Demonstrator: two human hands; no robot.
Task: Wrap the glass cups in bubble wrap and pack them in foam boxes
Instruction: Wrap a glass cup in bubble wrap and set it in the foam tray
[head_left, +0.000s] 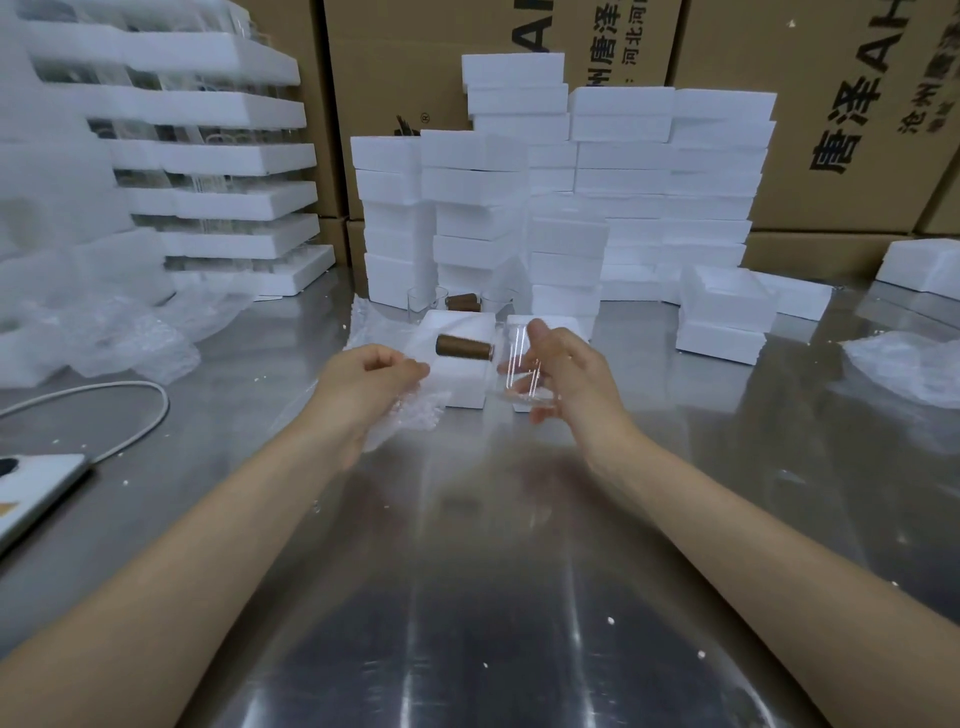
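Note:
My right hand (563, 371) grips a clear glass cup (514, 364) with a brown wooden handle (464, 346) pointing left, held just above the steel table. My left hand (371, 376) pinches a sheet of bubble wrap (415, 410) that hangs below it, left of the cup. Two open foam boxes lie behind the hands, one (460, 374) under the handle and one (550, 322) mostly hidden by my right hand. Two more glass cups (426, 300) (496, 301) with a brown handle (462, 301) between them stand further back.
Stacks of white foam boxes (623, 197) fill the back of the table before cardboard cartons (831, 104). Foam trays holding glassware (218, 156) are stacked at the left, with loose bubble wrap (130, 332) below. A white cable (135, 410) and device (36, 483) lie left. More wrap (904, 364) lies right.

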